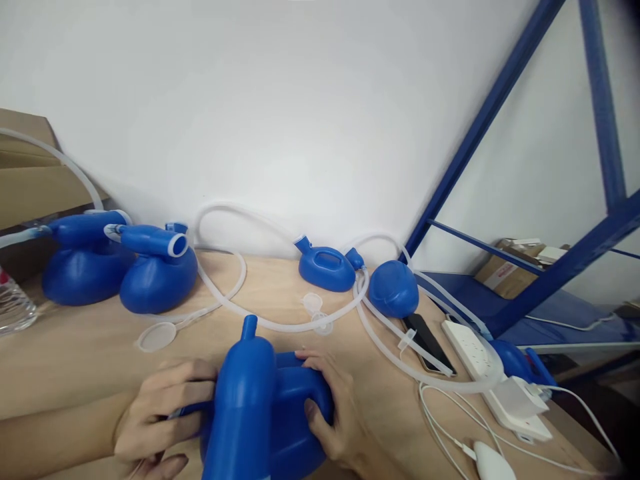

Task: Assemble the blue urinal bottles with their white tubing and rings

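Note:
In front of me is a large blue plastic urinal bottle (295,400) with a loop handle. My right hand (343,407) is closed round the handle, its thumb on the near side. A blue funnel piece (240,407) with a narrow spout pointing away lies in front of the bottle and hides part of it. My left hand (165,410) is closed at the bottle's left side, fingers curled over a blue part there. Its grip is partly hidden. Beyond my hands, round clear caps (157,337) lie on the wooden table (280,270).
Several more blue bottles (160,280) stand along the wall, with long clear hoses (280,327) looping across the table. On the right are a phone (430,343), a white power strip (467,353) and cables. A clear plastic bottle (15,303) stands far left, near a blue shelf frame's opposite side.

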Available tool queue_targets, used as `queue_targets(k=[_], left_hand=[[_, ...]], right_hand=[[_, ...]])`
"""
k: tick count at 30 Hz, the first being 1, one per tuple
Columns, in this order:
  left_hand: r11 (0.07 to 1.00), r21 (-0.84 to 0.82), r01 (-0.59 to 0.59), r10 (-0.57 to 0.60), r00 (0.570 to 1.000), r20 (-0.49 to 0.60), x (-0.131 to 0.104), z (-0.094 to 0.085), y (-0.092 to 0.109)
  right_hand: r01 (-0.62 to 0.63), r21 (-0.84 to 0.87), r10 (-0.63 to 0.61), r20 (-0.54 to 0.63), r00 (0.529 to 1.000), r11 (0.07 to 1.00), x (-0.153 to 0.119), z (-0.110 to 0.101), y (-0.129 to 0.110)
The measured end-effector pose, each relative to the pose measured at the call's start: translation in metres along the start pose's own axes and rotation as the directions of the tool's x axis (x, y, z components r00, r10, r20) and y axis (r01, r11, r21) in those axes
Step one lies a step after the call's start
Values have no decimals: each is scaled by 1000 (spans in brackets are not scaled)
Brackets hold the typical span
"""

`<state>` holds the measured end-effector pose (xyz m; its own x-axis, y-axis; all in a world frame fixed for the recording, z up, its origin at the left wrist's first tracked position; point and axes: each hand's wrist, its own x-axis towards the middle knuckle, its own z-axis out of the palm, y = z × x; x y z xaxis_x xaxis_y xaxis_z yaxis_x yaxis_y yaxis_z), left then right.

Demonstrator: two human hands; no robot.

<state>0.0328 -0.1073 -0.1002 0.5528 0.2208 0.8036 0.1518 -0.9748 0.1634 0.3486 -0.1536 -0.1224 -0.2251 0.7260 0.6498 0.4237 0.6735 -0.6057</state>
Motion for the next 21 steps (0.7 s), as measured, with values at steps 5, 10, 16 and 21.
queue_targets(k=[5,10,16,21], left_hand=[[995,-94,35,-37,999,-24,16,12,-2],[963,-68,259,-260,966,3,30,22,-7],[823,-114,556,-521,820,238,68,22,-20],[522,-293,801,-705,599,379,83,-3,-63]], right_hand=[[-69,-53,67,-37,997,996,-10,-1,-11],[-136,-136,125,-86,988,981,-16,-6,6],[-215,-108,210,-63,976,971,7,-24,42],[-268,-54,267,-24,963,962,13,-30,43]])
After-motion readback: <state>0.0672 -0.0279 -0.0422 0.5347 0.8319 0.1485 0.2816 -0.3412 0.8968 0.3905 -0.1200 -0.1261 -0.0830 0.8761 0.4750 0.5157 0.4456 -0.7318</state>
